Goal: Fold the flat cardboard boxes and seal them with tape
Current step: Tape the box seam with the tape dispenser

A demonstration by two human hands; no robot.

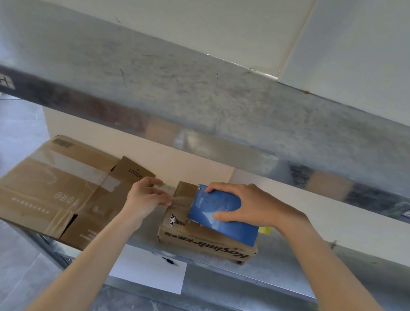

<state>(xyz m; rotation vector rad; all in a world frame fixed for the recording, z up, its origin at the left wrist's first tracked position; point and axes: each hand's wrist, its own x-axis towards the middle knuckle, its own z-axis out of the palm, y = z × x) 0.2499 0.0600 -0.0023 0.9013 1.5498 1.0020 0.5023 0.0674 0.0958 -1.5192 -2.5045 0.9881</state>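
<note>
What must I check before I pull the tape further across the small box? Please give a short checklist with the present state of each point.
1. Right hand grips the blue tape dispenser: ok.
2. Left hand pinches the tape strip at its free end: ok.
3. Tape strip stretched from dispenser to left hand: ok.
4. Small box rests flat on the metal shelf: ok.
5. Its top closed under the dispenser: cannot tell, covered.

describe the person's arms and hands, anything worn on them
Both arms are bare as far as the frame shows: no sleeves, no watch or bracelet at either wrist. The left hand and right hand wear no gloves, and no rings show.
</note>
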